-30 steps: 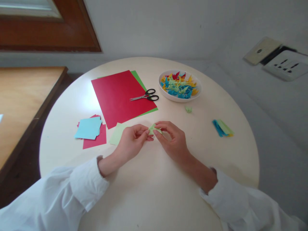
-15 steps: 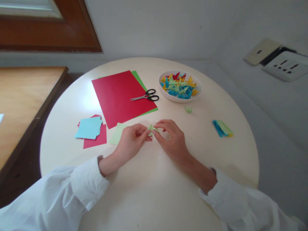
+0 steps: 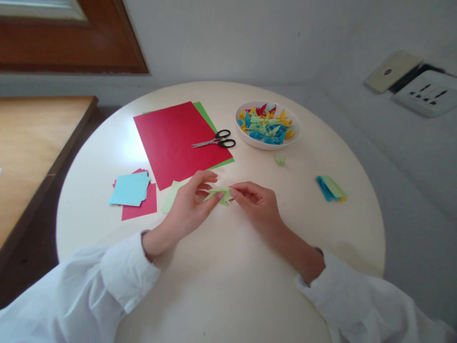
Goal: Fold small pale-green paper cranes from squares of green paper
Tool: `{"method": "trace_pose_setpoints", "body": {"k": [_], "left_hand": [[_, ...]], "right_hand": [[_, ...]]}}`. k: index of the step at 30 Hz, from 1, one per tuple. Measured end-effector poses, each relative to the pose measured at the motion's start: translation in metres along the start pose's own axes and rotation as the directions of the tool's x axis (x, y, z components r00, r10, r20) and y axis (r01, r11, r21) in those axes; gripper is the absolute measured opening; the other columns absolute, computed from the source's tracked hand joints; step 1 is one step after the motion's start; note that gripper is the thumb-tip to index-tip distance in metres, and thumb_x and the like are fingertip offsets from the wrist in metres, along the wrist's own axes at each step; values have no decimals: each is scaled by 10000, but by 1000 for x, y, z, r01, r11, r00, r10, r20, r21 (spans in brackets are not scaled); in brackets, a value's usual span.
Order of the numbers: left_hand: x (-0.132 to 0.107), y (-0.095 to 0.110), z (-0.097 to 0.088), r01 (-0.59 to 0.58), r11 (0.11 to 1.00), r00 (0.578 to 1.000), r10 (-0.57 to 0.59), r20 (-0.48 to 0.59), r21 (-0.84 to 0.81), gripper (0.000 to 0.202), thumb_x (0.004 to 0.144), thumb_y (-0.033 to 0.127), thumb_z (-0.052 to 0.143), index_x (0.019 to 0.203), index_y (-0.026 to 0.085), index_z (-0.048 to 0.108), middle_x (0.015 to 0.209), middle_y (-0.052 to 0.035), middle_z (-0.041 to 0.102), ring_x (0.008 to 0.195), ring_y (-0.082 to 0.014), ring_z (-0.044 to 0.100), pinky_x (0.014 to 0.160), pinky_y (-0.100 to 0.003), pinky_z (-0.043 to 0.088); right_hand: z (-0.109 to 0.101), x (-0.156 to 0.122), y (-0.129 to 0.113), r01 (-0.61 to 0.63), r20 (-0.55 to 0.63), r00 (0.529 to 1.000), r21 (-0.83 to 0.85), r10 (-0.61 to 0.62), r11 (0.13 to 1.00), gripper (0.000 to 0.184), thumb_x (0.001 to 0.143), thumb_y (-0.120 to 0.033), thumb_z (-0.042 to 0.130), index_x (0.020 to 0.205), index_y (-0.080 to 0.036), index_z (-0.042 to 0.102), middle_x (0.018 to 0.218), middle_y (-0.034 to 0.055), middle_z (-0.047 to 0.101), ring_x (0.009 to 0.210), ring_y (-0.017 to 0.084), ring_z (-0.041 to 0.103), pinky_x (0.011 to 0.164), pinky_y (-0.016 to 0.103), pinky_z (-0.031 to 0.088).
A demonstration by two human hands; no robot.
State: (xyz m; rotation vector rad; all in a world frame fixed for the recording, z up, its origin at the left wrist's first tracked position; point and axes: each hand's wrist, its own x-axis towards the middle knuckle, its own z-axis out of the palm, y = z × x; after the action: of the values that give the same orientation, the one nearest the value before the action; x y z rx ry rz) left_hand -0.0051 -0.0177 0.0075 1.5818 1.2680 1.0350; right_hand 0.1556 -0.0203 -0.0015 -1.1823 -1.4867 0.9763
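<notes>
A small piece of folded light-green paper (image 3: 223,193) is held between both hands above the middle of the table. My left hand (image 3: 190,202) grips its left side with the thumb in front, the other fingers partly spread behind. At its right edge, the thumb and fingertips of my right hand (image 3: 257,202) pinch it, fingers curled. Beside the left hand, partly covered by it, lie light-green paper squares (image 3: 170,196). Beyond the right hand, a folded light-green paper crane (image 3: 280,160) rests on the table.
A white bowl (image 3: 267,144) of colourful paper cranes stands at the back. Black-handled scissors (image 3: 216,139) lie on a large red sheet (image 3: 174,138) over a green one (image 3: 205,116). Light-blue squares (image 3: 129,189) top red ones at left; folded papers (image 3: 331,188) lie right on the round table (image 3: 232,286).
The folded paper has opened wider and tilted between the hands. My left fingers have lifted and spread; my right fingers have curled in to pinch its right edge.
</notes>
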Motion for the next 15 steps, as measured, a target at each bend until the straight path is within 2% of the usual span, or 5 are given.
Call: {"method": "trace_pose_setpoints", "body": {"k": [2,4,7,11,15], "left_hand": [[0,0,0,-15,998,998,19,56,-65,250,761,331,609,944,166,565,995,-98,637,884,-186,629,745,-295,516],[0,1,0,-14,994,994,25,103,-105,214,785,330,576,904,153,591,923,-94,657,852,-190,638,745,-301,518],[-1,3,0,-27,994,994,39,105,-105,189,788,316,574,872,150,610,884,-86,674,841,-191,642,752,-298,517],[-2,3,0,-46,988,994,59,87,-149,172,760,305,618,849,159,602,978,-107,668,914,-196,632,801,-307,511],[-2,4,-1,-53,982,990,75,117,-180,164,765,321,616,805,164,594,1042,-126,640,985,-202,607,853,-321,487]], "right_hand": [[1,0,0,-21,19,1000,64,19,998,88,757,-245,612,747,-187,676,714,6,694,636,127,645,601,232,519],[2,0,0,-30,26,999,111,27,993,77,751,-244,622,760,-191,677,727,3,694,620,123,650,592,231,531],[3,-1,0,-3,0,1000,149,3,989,79,737,-228,642,804,-199,671,749,-3,691,612,117,653,585,228,543],[1,-3,0,98,-29,995,71,-96,993,52,728,-171,648,765,-202,667,724,-9,687,625,109,643,604,214,532],[-2,-4,2,180,-16,984,-25,-180,983,87,736,-134,633,730,-207,679,708,-2,701,640,116,637,612,222,519]]}}
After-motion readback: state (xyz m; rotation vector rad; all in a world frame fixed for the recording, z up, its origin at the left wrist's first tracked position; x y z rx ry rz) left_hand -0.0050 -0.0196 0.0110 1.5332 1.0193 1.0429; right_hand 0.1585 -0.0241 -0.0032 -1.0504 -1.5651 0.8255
